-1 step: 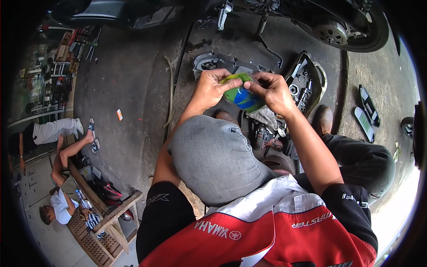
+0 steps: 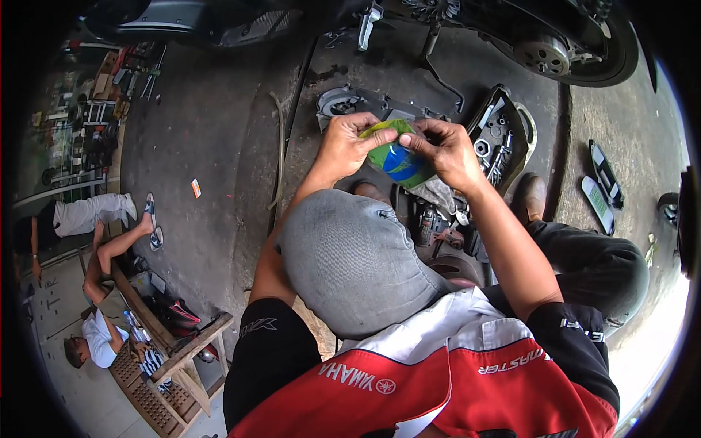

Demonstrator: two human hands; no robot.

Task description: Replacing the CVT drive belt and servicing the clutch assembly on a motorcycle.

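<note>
A shiny green and yellow plastic packet [image 2: 398, 162] with a blue patch is held up in front of my knees. My left hand [image 2: 349, 146] pinches its upper edge between thumb and fingers. The same edge is gripped by my right hand [image 2: 453, 155], its thumb close to the left thumb. What the packet contains cannot be made out. Just below it, a crumpled grey rag [image 2: 435, 193] lies over tools, partly hidden. Behind my hands, a flat engine cover [image 2: 337, 102] rests on the floor.
A tray [image 2: 531, 131] of sockets and metal parts stands right of my hands. Farther off is a vehicle's rear wheel [image 2: 621, 51]. A hose [image 2: 280, 146] lies leftward; an open case [image 2: 599, 201] lies right. People and a wooden bench [image 2: 191, 347] are at left.
</note>
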